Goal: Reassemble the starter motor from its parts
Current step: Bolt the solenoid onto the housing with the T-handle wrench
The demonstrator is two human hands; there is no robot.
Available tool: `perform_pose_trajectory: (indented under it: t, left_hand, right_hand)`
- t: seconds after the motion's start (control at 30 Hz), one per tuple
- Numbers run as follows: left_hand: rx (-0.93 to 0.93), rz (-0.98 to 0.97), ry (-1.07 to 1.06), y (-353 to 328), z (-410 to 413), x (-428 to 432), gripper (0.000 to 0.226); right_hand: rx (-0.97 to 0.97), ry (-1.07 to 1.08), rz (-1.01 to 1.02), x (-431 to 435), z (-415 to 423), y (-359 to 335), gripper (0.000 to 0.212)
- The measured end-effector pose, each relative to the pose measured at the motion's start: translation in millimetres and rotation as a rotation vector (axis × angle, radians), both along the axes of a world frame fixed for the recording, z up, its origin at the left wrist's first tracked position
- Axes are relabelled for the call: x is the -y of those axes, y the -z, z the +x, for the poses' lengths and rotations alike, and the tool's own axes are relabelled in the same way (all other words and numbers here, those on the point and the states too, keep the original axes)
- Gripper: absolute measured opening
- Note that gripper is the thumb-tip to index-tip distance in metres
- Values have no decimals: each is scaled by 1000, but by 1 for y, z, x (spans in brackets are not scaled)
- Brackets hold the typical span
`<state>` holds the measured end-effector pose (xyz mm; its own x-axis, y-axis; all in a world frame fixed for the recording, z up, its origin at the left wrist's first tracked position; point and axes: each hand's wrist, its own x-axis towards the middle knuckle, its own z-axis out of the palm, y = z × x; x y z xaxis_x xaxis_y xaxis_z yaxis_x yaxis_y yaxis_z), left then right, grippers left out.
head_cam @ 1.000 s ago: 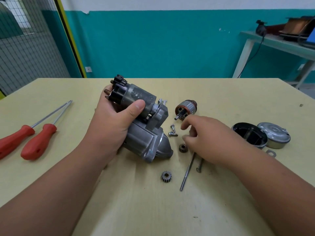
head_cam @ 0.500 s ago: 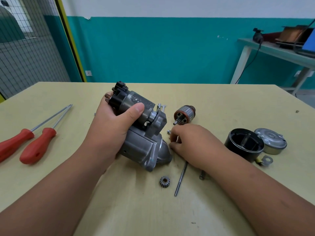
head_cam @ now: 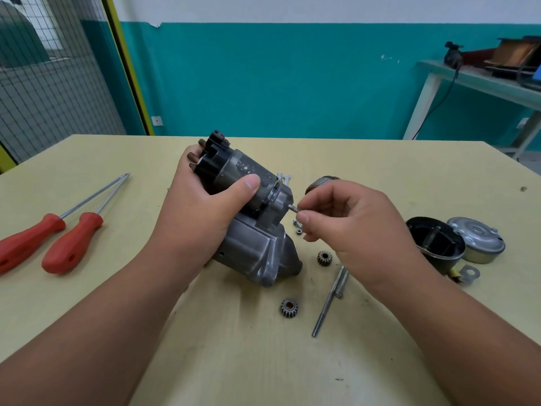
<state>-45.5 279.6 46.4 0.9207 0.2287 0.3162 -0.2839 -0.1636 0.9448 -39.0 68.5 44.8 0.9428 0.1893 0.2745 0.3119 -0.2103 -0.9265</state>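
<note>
The left hand (head_cam: 199, 218) wraps fingers and thumb round the starter motor body (head_cam: 257, 250), tilted at the middle of the table (head_cam: 263, 361). The right hand (head_cam: 360, 227) pinches a small screw (head_cam: 293, 208) against the body's flange. Near the right edge, the open black casing (head_cam: 452, 259) shows dark inner segments. A silver end cap (head_cam: 477, 241) sits just beside it.

Left hand (head_cam: 202, 212) gripping starter housing (head_cam: 251, 230), right hand (head_cam: 351, 221) pinching a bolt (head_cam: 293, 208) (tip at housing), table (head_cam: 380, 171)
</note>
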Motion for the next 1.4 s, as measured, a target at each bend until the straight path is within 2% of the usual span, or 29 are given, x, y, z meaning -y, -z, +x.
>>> perform_pose_trajectory:
  t: [0.1,0.27,0.4,0.47,0.6,0.7,0.9,1.13,1.23,1.4]
  left_hand:
    - [-1,5,-8,0,-1,0,48]
    - [0,53,2,-3,-2,-1,36]
    - [13,50,-6,-2,-3,0,44]
    - [11,52,-6,-2,-3,0,46]
    - [-10,25,35,-3,-2,-3,49]
    - [-25,-24,75,-3,-3,-4,54]
    - [-14,-68,105,0,-1,-6,55]
    - [22,-28,118,2,1,-8,50]
    - [20,-23,129,2,2,-8,41]
    - [-18,-73,142,2,3,-8,41]
  right_hand:
    - [1,9,-9,-6,1,3,24]
    - [33,16,-32,-8,1,6,26]
    - [31,31,10,-9,-1,7,22]
    - [-13,9,85,-12,-2,7,19]
    - [-189,-43,358,-15,-1,12,11]
    - [-296,-82,456,-17,-1,15,11]
    - [-247,-182,498,-18,-3,17,16]
    - [-221,-103,389,-18,-3,19,13]
    - [-88,-26,176,-14,-2,22,13]
    - [173,89,-190,-11,-3,23,10]
